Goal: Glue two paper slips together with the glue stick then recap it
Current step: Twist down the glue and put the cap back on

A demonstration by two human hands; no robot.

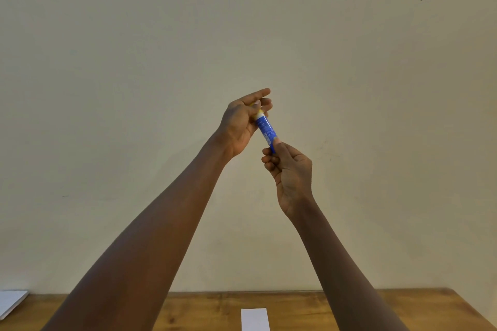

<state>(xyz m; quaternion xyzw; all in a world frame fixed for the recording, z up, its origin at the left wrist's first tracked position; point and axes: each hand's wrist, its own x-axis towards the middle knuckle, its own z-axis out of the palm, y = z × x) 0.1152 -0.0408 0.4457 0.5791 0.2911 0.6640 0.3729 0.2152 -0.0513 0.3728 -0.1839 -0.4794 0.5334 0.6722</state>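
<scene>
On the left we see the left hand [239,126] raised in front of the wall [107,88], its fingers loosely curled around the yellow top end of the glue stick [265,126]. The blue tube slants down from this hand to the right hand [291,172], which pinches its lower end between thumb and fingers. Far below both hands, a white paper slip [255,319] lies flat on the wooden table [403,312], touched by neither hand.
</scene>
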